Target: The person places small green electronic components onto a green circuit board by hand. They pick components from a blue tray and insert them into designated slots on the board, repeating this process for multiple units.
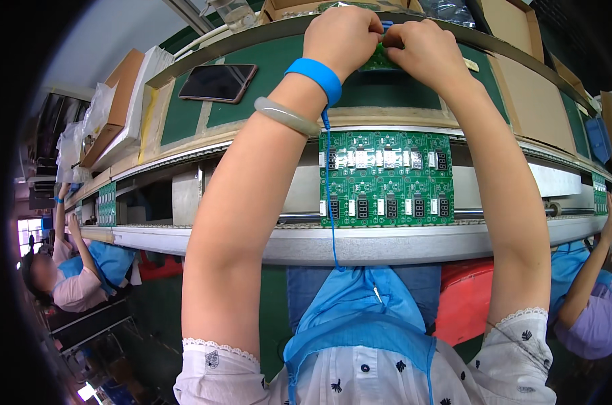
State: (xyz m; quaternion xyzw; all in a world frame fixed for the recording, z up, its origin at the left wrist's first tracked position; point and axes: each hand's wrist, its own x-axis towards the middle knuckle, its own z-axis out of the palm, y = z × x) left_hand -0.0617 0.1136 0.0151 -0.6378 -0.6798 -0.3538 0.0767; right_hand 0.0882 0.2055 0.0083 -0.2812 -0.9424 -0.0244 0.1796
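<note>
Landmark: the green circuit panel [385, 178], a large board of many small units lying on the conveyor rail [360, 244] in front of the person.
Apron: a blue apron [360, 317] over a white patterned blouse, nearer than the panel, at the lower edge.
Cord: a thin blue cord [330, 202] runs from the wristband down across the panel's left edge to the apron.
Wrist: a blue wristband [314, 75] and a pale bangle [285, 116] sit on the left forearm, just beyond the panel's upper left corner.
Left hand [343, 35]: beyond the panel, over the table [252, 108]; fingers curled and pinching the left end of a small green board [379, 63].
Right hand [424, 46]: just beside the left hand, fingers closed on the right end of the same small board.
Small board: held between both hands, above the table's green mat, straight beyond the panel.
Phone: a dark phone [217, 82] lies flat on the table, beyond and left of the panel.
Boxes: cardboard boxes [522, 27] stand farthest off, behind the hands.
Co-workers: one person [76, 273] far left of the panel, another [593, 304] far right.
</note>
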